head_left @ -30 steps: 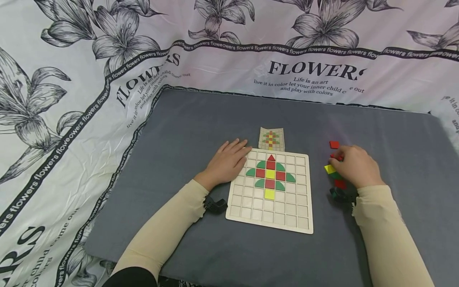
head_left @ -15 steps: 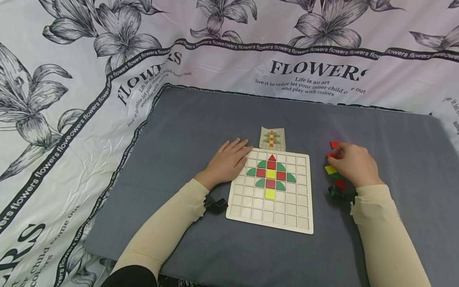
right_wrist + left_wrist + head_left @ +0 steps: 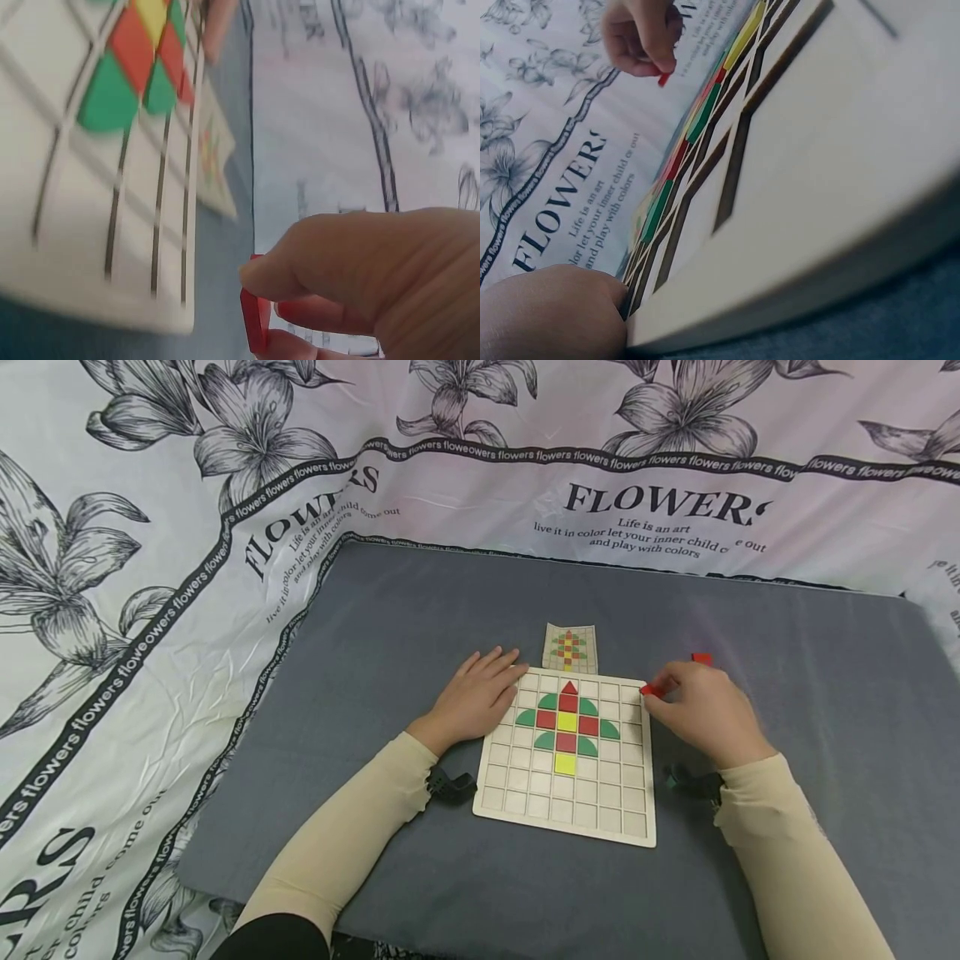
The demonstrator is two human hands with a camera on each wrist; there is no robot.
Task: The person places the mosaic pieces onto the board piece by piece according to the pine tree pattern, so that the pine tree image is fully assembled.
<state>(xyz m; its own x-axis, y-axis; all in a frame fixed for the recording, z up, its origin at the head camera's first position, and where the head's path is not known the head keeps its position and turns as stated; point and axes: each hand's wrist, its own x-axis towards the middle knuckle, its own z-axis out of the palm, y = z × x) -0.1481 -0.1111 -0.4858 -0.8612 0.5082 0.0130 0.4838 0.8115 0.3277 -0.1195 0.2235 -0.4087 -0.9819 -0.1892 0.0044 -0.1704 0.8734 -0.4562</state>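
Note:
My right hand (image 3: 705,710) pinches a red tile (image 3: 255,319) between thumb and fingers, close by the upper right corner of the wooden grid board (image 3: 525,810). In the right wrist view the tile is held on edge, apart from the board. My left hand (image 3: 472,697) rests with fingers spread over the board's upper left edge. Set in the grid is a tree-like figure: a red triangle (image 3: 570,688) on top, green rounded tiles (image 3: 610,729) at the sides, and red and yellow squares (image 3: 565,764) down the middle.
A small pattern card (image 3: 570,648) with a similar figure lies behind the board. Another red tile (image 3: 702,658) shows past my right hand, which hides the other loose pieces. The grey tabletop (image 3: 420,602) meets flower-printed cloth (image 3: 465,502) at the back and left.
My right hand has picked up a red tile from the loose pieces and moved left with it to the board's corner. My left hand has stayed in place.

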